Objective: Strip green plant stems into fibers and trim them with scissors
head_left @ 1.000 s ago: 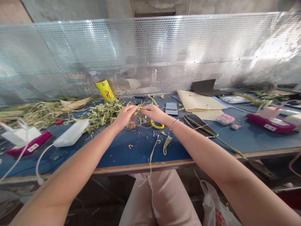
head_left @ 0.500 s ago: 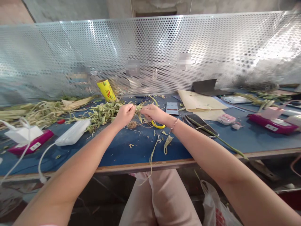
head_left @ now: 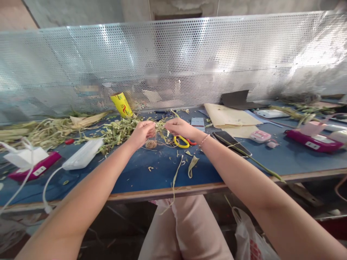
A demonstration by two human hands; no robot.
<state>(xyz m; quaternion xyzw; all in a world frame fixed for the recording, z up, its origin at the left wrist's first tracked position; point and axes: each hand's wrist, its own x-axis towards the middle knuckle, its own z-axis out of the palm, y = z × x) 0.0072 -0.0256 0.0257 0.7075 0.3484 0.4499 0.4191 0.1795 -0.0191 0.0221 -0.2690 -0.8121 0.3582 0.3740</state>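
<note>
Over the middle of the blue table, my left hand (head_left: 143, 133) is closed, its fingertips pinched on pale green dried plant strips (head_left: 160, 126). Just to the right, my right hand (head_left: 179, 128) also pinches these strips, fingers pressed together. The strips' ends inside both hands are hidden. A small ball of brown twine (head_left: 151, 144) lies below my left hand. Beneath my right hand rest scissors (head_left: 181, 145) with yellow and red handle loops; their blades cannot be made out. A heap of greenish dried plant pieces (head_left: 118, 131) lies left of my left hand.
A perforated metal screen (head_left: 173, 54) stands behind the table. Leftward are a yellow tube (head_left: 121, 104), a white power bank-like block (head_left: 83, 154) and a purple power strip (head_left: 36, 168). To the right lie a dark phone (head_left: 231, 143), brown paper (head_left: 230, 117) and another purple strip (head_left: 313, 141).
My hands have drawn slightly apart, the right one shifting a little rightward and up. More of the scissors' yellow and red handles shows beneath it. The view has shifted slightly.
</note>
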